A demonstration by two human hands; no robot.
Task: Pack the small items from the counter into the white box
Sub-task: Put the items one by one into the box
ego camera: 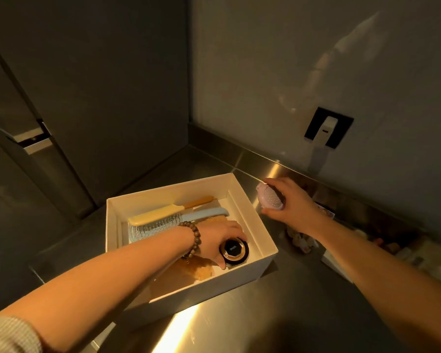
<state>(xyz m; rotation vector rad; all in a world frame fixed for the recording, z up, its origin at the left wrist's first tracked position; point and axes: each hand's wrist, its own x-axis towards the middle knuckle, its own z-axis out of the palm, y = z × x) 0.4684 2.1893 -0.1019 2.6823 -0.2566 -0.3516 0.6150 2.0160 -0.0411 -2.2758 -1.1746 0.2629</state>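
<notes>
Left hand (220, 240) is closed around black jar (234, 250), set low inside white box (250, 220) at frame centre (combs fill the back). Pink brush (270, 197) is gripped by right hand (290, 207), right of box, likely next in.

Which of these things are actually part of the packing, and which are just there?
Part of the job:
white box
yellow comb and blue brush, already inside
round black jar, held in the box by the left hand
pink brush, in the right hand

Just there:
wall socket
bead bracelet
</notes>
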